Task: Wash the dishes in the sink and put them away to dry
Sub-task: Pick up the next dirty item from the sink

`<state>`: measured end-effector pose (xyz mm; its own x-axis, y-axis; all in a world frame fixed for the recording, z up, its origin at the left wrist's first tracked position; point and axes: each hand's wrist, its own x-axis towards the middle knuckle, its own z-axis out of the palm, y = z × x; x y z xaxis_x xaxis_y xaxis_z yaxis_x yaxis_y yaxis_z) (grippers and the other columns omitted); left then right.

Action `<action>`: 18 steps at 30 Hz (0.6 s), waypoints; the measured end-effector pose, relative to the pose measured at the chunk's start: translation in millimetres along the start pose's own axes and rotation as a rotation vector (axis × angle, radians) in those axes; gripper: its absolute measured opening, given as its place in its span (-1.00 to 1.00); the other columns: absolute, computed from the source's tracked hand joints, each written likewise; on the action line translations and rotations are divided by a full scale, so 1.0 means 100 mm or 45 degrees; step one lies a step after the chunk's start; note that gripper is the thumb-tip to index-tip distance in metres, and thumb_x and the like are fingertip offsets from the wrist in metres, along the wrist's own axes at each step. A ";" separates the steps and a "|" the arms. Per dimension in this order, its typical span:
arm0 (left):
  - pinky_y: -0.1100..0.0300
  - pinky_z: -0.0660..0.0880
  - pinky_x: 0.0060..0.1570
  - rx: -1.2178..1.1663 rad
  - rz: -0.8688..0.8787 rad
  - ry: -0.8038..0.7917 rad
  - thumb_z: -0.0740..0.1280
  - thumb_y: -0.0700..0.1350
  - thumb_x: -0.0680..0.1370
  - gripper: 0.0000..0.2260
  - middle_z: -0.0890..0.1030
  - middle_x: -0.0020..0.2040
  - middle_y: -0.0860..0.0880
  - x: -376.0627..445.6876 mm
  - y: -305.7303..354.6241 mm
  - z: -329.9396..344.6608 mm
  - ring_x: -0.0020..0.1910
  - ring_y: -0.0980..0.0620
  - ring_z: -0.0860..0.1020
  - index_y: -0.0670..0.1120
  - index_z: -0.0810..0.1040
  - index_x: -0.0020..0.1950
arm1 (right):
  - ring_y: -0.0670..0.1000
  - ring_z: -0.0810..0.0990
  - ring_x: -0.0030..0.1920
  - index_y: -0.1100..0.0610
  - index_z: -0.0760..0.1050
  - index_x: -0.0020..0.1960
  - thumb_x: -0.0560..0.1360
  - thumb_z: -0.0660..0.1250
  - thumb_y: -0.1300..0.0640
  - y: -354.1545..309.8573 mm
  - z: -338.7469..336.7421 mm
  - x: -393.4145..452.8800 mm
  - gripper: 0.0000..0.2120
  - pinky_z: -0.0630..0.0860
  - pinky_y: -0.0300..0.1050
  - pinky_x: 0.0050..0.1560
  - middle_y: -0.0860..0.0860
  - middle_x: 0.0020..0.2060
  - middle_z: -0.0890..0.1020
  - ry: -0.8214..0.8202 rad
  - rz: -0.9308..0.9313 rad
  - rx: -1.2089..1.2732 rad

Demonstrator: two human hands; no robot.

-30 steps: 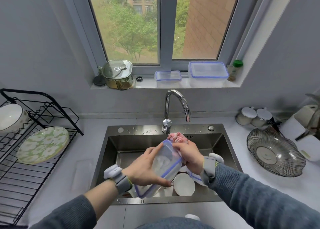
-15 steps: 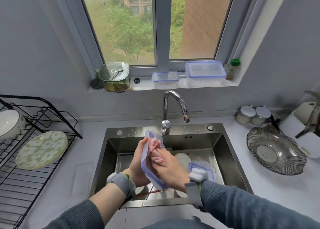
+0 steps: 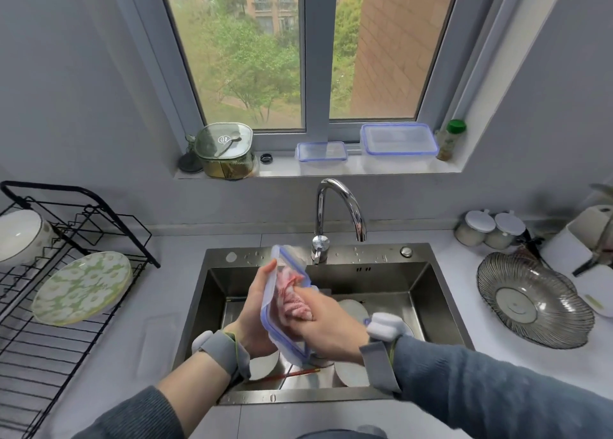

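Over the steel sink (image 3: 441,306), held upright on edge above the basin's left half: one clear plastic container (image 3: 285,322) with a blue rim, its long side running from near the tap base down toward the near sink wall. Left hand (image 3: 257,312) backs it from the left, fingers curled round the far edge. Right hand (image 3: 326,322) is inside the opening, fingers closed on a pink cloth (image 3: 292,301) pressed to the inner wall.

Edges and room — the faucet (image 3: 338,213) arches just behind and right of the container's top corner; the spout hangs clear of it. The right half of the basin is open above the dishes. Near sink wall sits directly below both wrists.

Counts: in the basin, at least three white plates (image 3: 353,309) partly hidden under the arms, and red chopsticks (image 3: 285,375) lying along the bottom; exact number cannot be told. In the black drying rack (image 3: 49,339) at left — one green floral plate (image 3: 83,289) leaning, one white bowl (image 3: 20,236). On the windowsill, two more blue-rimmed boxes (image 3: 398,146), lids on. One ribbed glass dish (image 3: 534,299) on the counter at right.

Container looks translucent, wet-hazed, rim intact.
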<state>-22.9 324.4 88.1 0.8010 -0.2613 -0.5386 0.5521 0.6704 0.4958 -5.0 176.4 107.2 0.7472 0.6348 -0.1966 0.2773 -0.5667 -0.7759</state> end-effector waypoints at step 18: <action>-0.04 0.57 0.06 -0.059 -0.006 -0.033 0.26 0.37 0.51 -0.37 0.58 0.00 -0.22 -0.08 0.05 0.08 -0.03 -0.18 0.60 -0.17 0.51 0.23 | 0.07 0.58 0.09 -0.07 0.45 0.19 0.51 0.35 0.05 0.20 0.01 -0.03 -0.74 0.54 0.03 0.13 -0.06 0.11 0.63 -0.006 -0.058 -0.133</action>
<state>-24.7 323.7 100.4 0.8043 -0.2822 -0.5229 0.5453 0.7001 0.4609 -1.9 163.2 91.7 0.7299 0.6633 -0.1655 0.3722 -0.5886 -0.7176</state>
